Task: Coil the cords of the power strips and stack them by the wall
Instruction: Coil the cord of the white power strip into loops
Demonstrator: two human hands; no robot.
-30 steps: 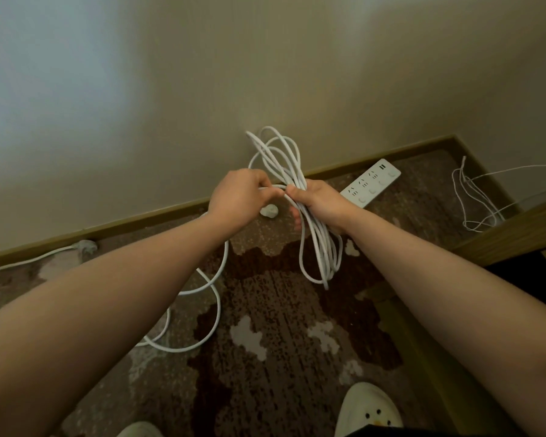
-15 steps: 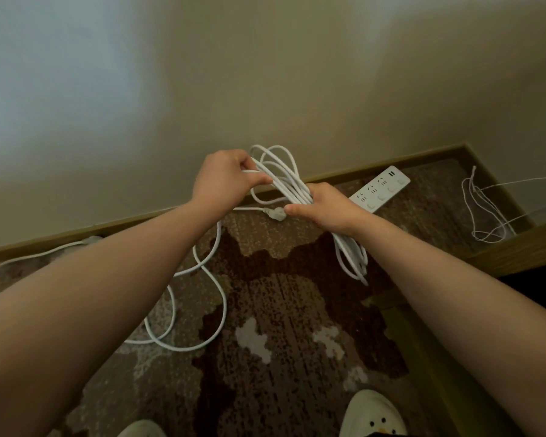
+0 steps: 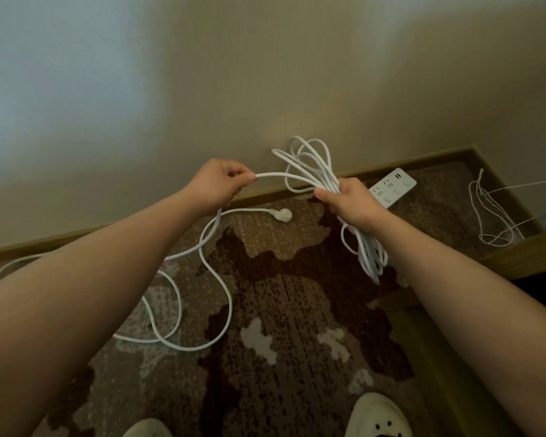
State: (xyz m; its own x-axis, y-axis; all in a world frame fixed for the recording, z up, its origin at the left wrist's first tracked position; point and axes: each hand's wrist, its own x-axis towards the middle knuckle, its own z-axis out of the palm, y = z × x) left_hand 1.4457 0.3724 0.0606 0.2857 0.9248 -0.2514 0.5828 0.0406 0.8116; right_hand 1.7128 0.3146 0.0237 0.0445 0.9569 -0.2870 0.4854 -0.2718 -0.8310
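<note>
My right hand (image 3: 349, 200) grips a bundle of white cord loops (image 3: 312, 162); the loops stick up above the fist and hang down below it. My left hand (image 3: 216, 181) pinches the free run of the same cord, stretched nearly level between the two hands. From the left hand the loose cord (image 3: 208, 266) drops and snakes over the carpet. A white plug (image 3: 282, 214) lies on the carpet by the skirting. A white power strip (image 3: 393, 186) lies on the floor against the wall, partly behind my right hand.
Thin white wires (image 3: 492, 216) hang and tangle in the right corner beside a wooden furniture edge (image 3: 524, 257). The patterned brown carpet (image 3: 297, 357) runs up to the skirting board (image 3: 76, 234). My white shoes (image 3: 379, 416) show at the bottom edge.
My left hand has drawn away to the left, pulling a stretch of cord taut from the bundle. The right hand has lifted and tilted the coil.
</note>
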